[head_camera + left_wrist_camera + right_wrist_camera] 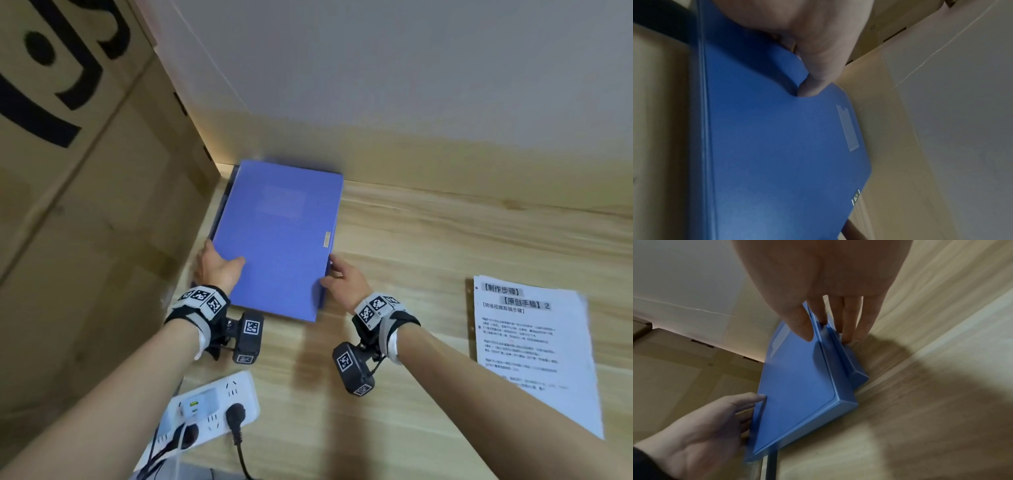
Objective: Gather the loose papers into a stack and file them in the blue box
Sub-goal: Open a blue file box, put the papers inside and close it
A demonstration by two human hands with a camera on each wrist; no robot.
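Both hands hold the blue box [281, 240] by its near end. The left hand [217, 267] grips the near left corner, at about 7 o'clock of the box: its thumb [813, 84] lies on the lid while the fingers curl under the left edge. The right hand [342, 279] is at the near right edge, at about 4 o'clock: in the right wrist view its thumb [801, 326] rests on top of the lid and its fingers [849, 331] reach down along the right side, so the edge sits between them in a loose pinch. The box is shut and lies on the wooden worktop [428, 240], its far end close to the wall and its left side next to a big cardboard carton [85, 205]. A stack of printed papers [534, 346] lies flat on the worktop at 3 o'clock from the right hand, well apart from the box. A white power strip [212, 407] with plugs sits at 6 o'clock, near the left forearm.
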